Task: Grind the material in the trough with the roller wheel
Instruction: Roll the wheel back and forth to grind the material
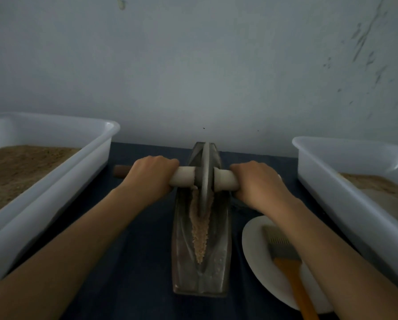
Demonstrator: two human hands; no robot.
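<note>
Worktop in dark blue, white tubs of brown powder at both sides, metal trough lengthwise at centre, roller wheel standing in its far half, tan material along the groove, left hand and right hand each curled tight round the axle handle.

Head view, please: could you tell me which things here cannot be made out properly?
- Roller wheel: its lower rim is sunk in the trough, so contact with the material is hidden.
- Axle: its right end is covered by the right hand.
- Brush: partly under the right forearm; handle cut off by the bottom edge.
- Both plastic tubs: cut off by the side edges.
</note>
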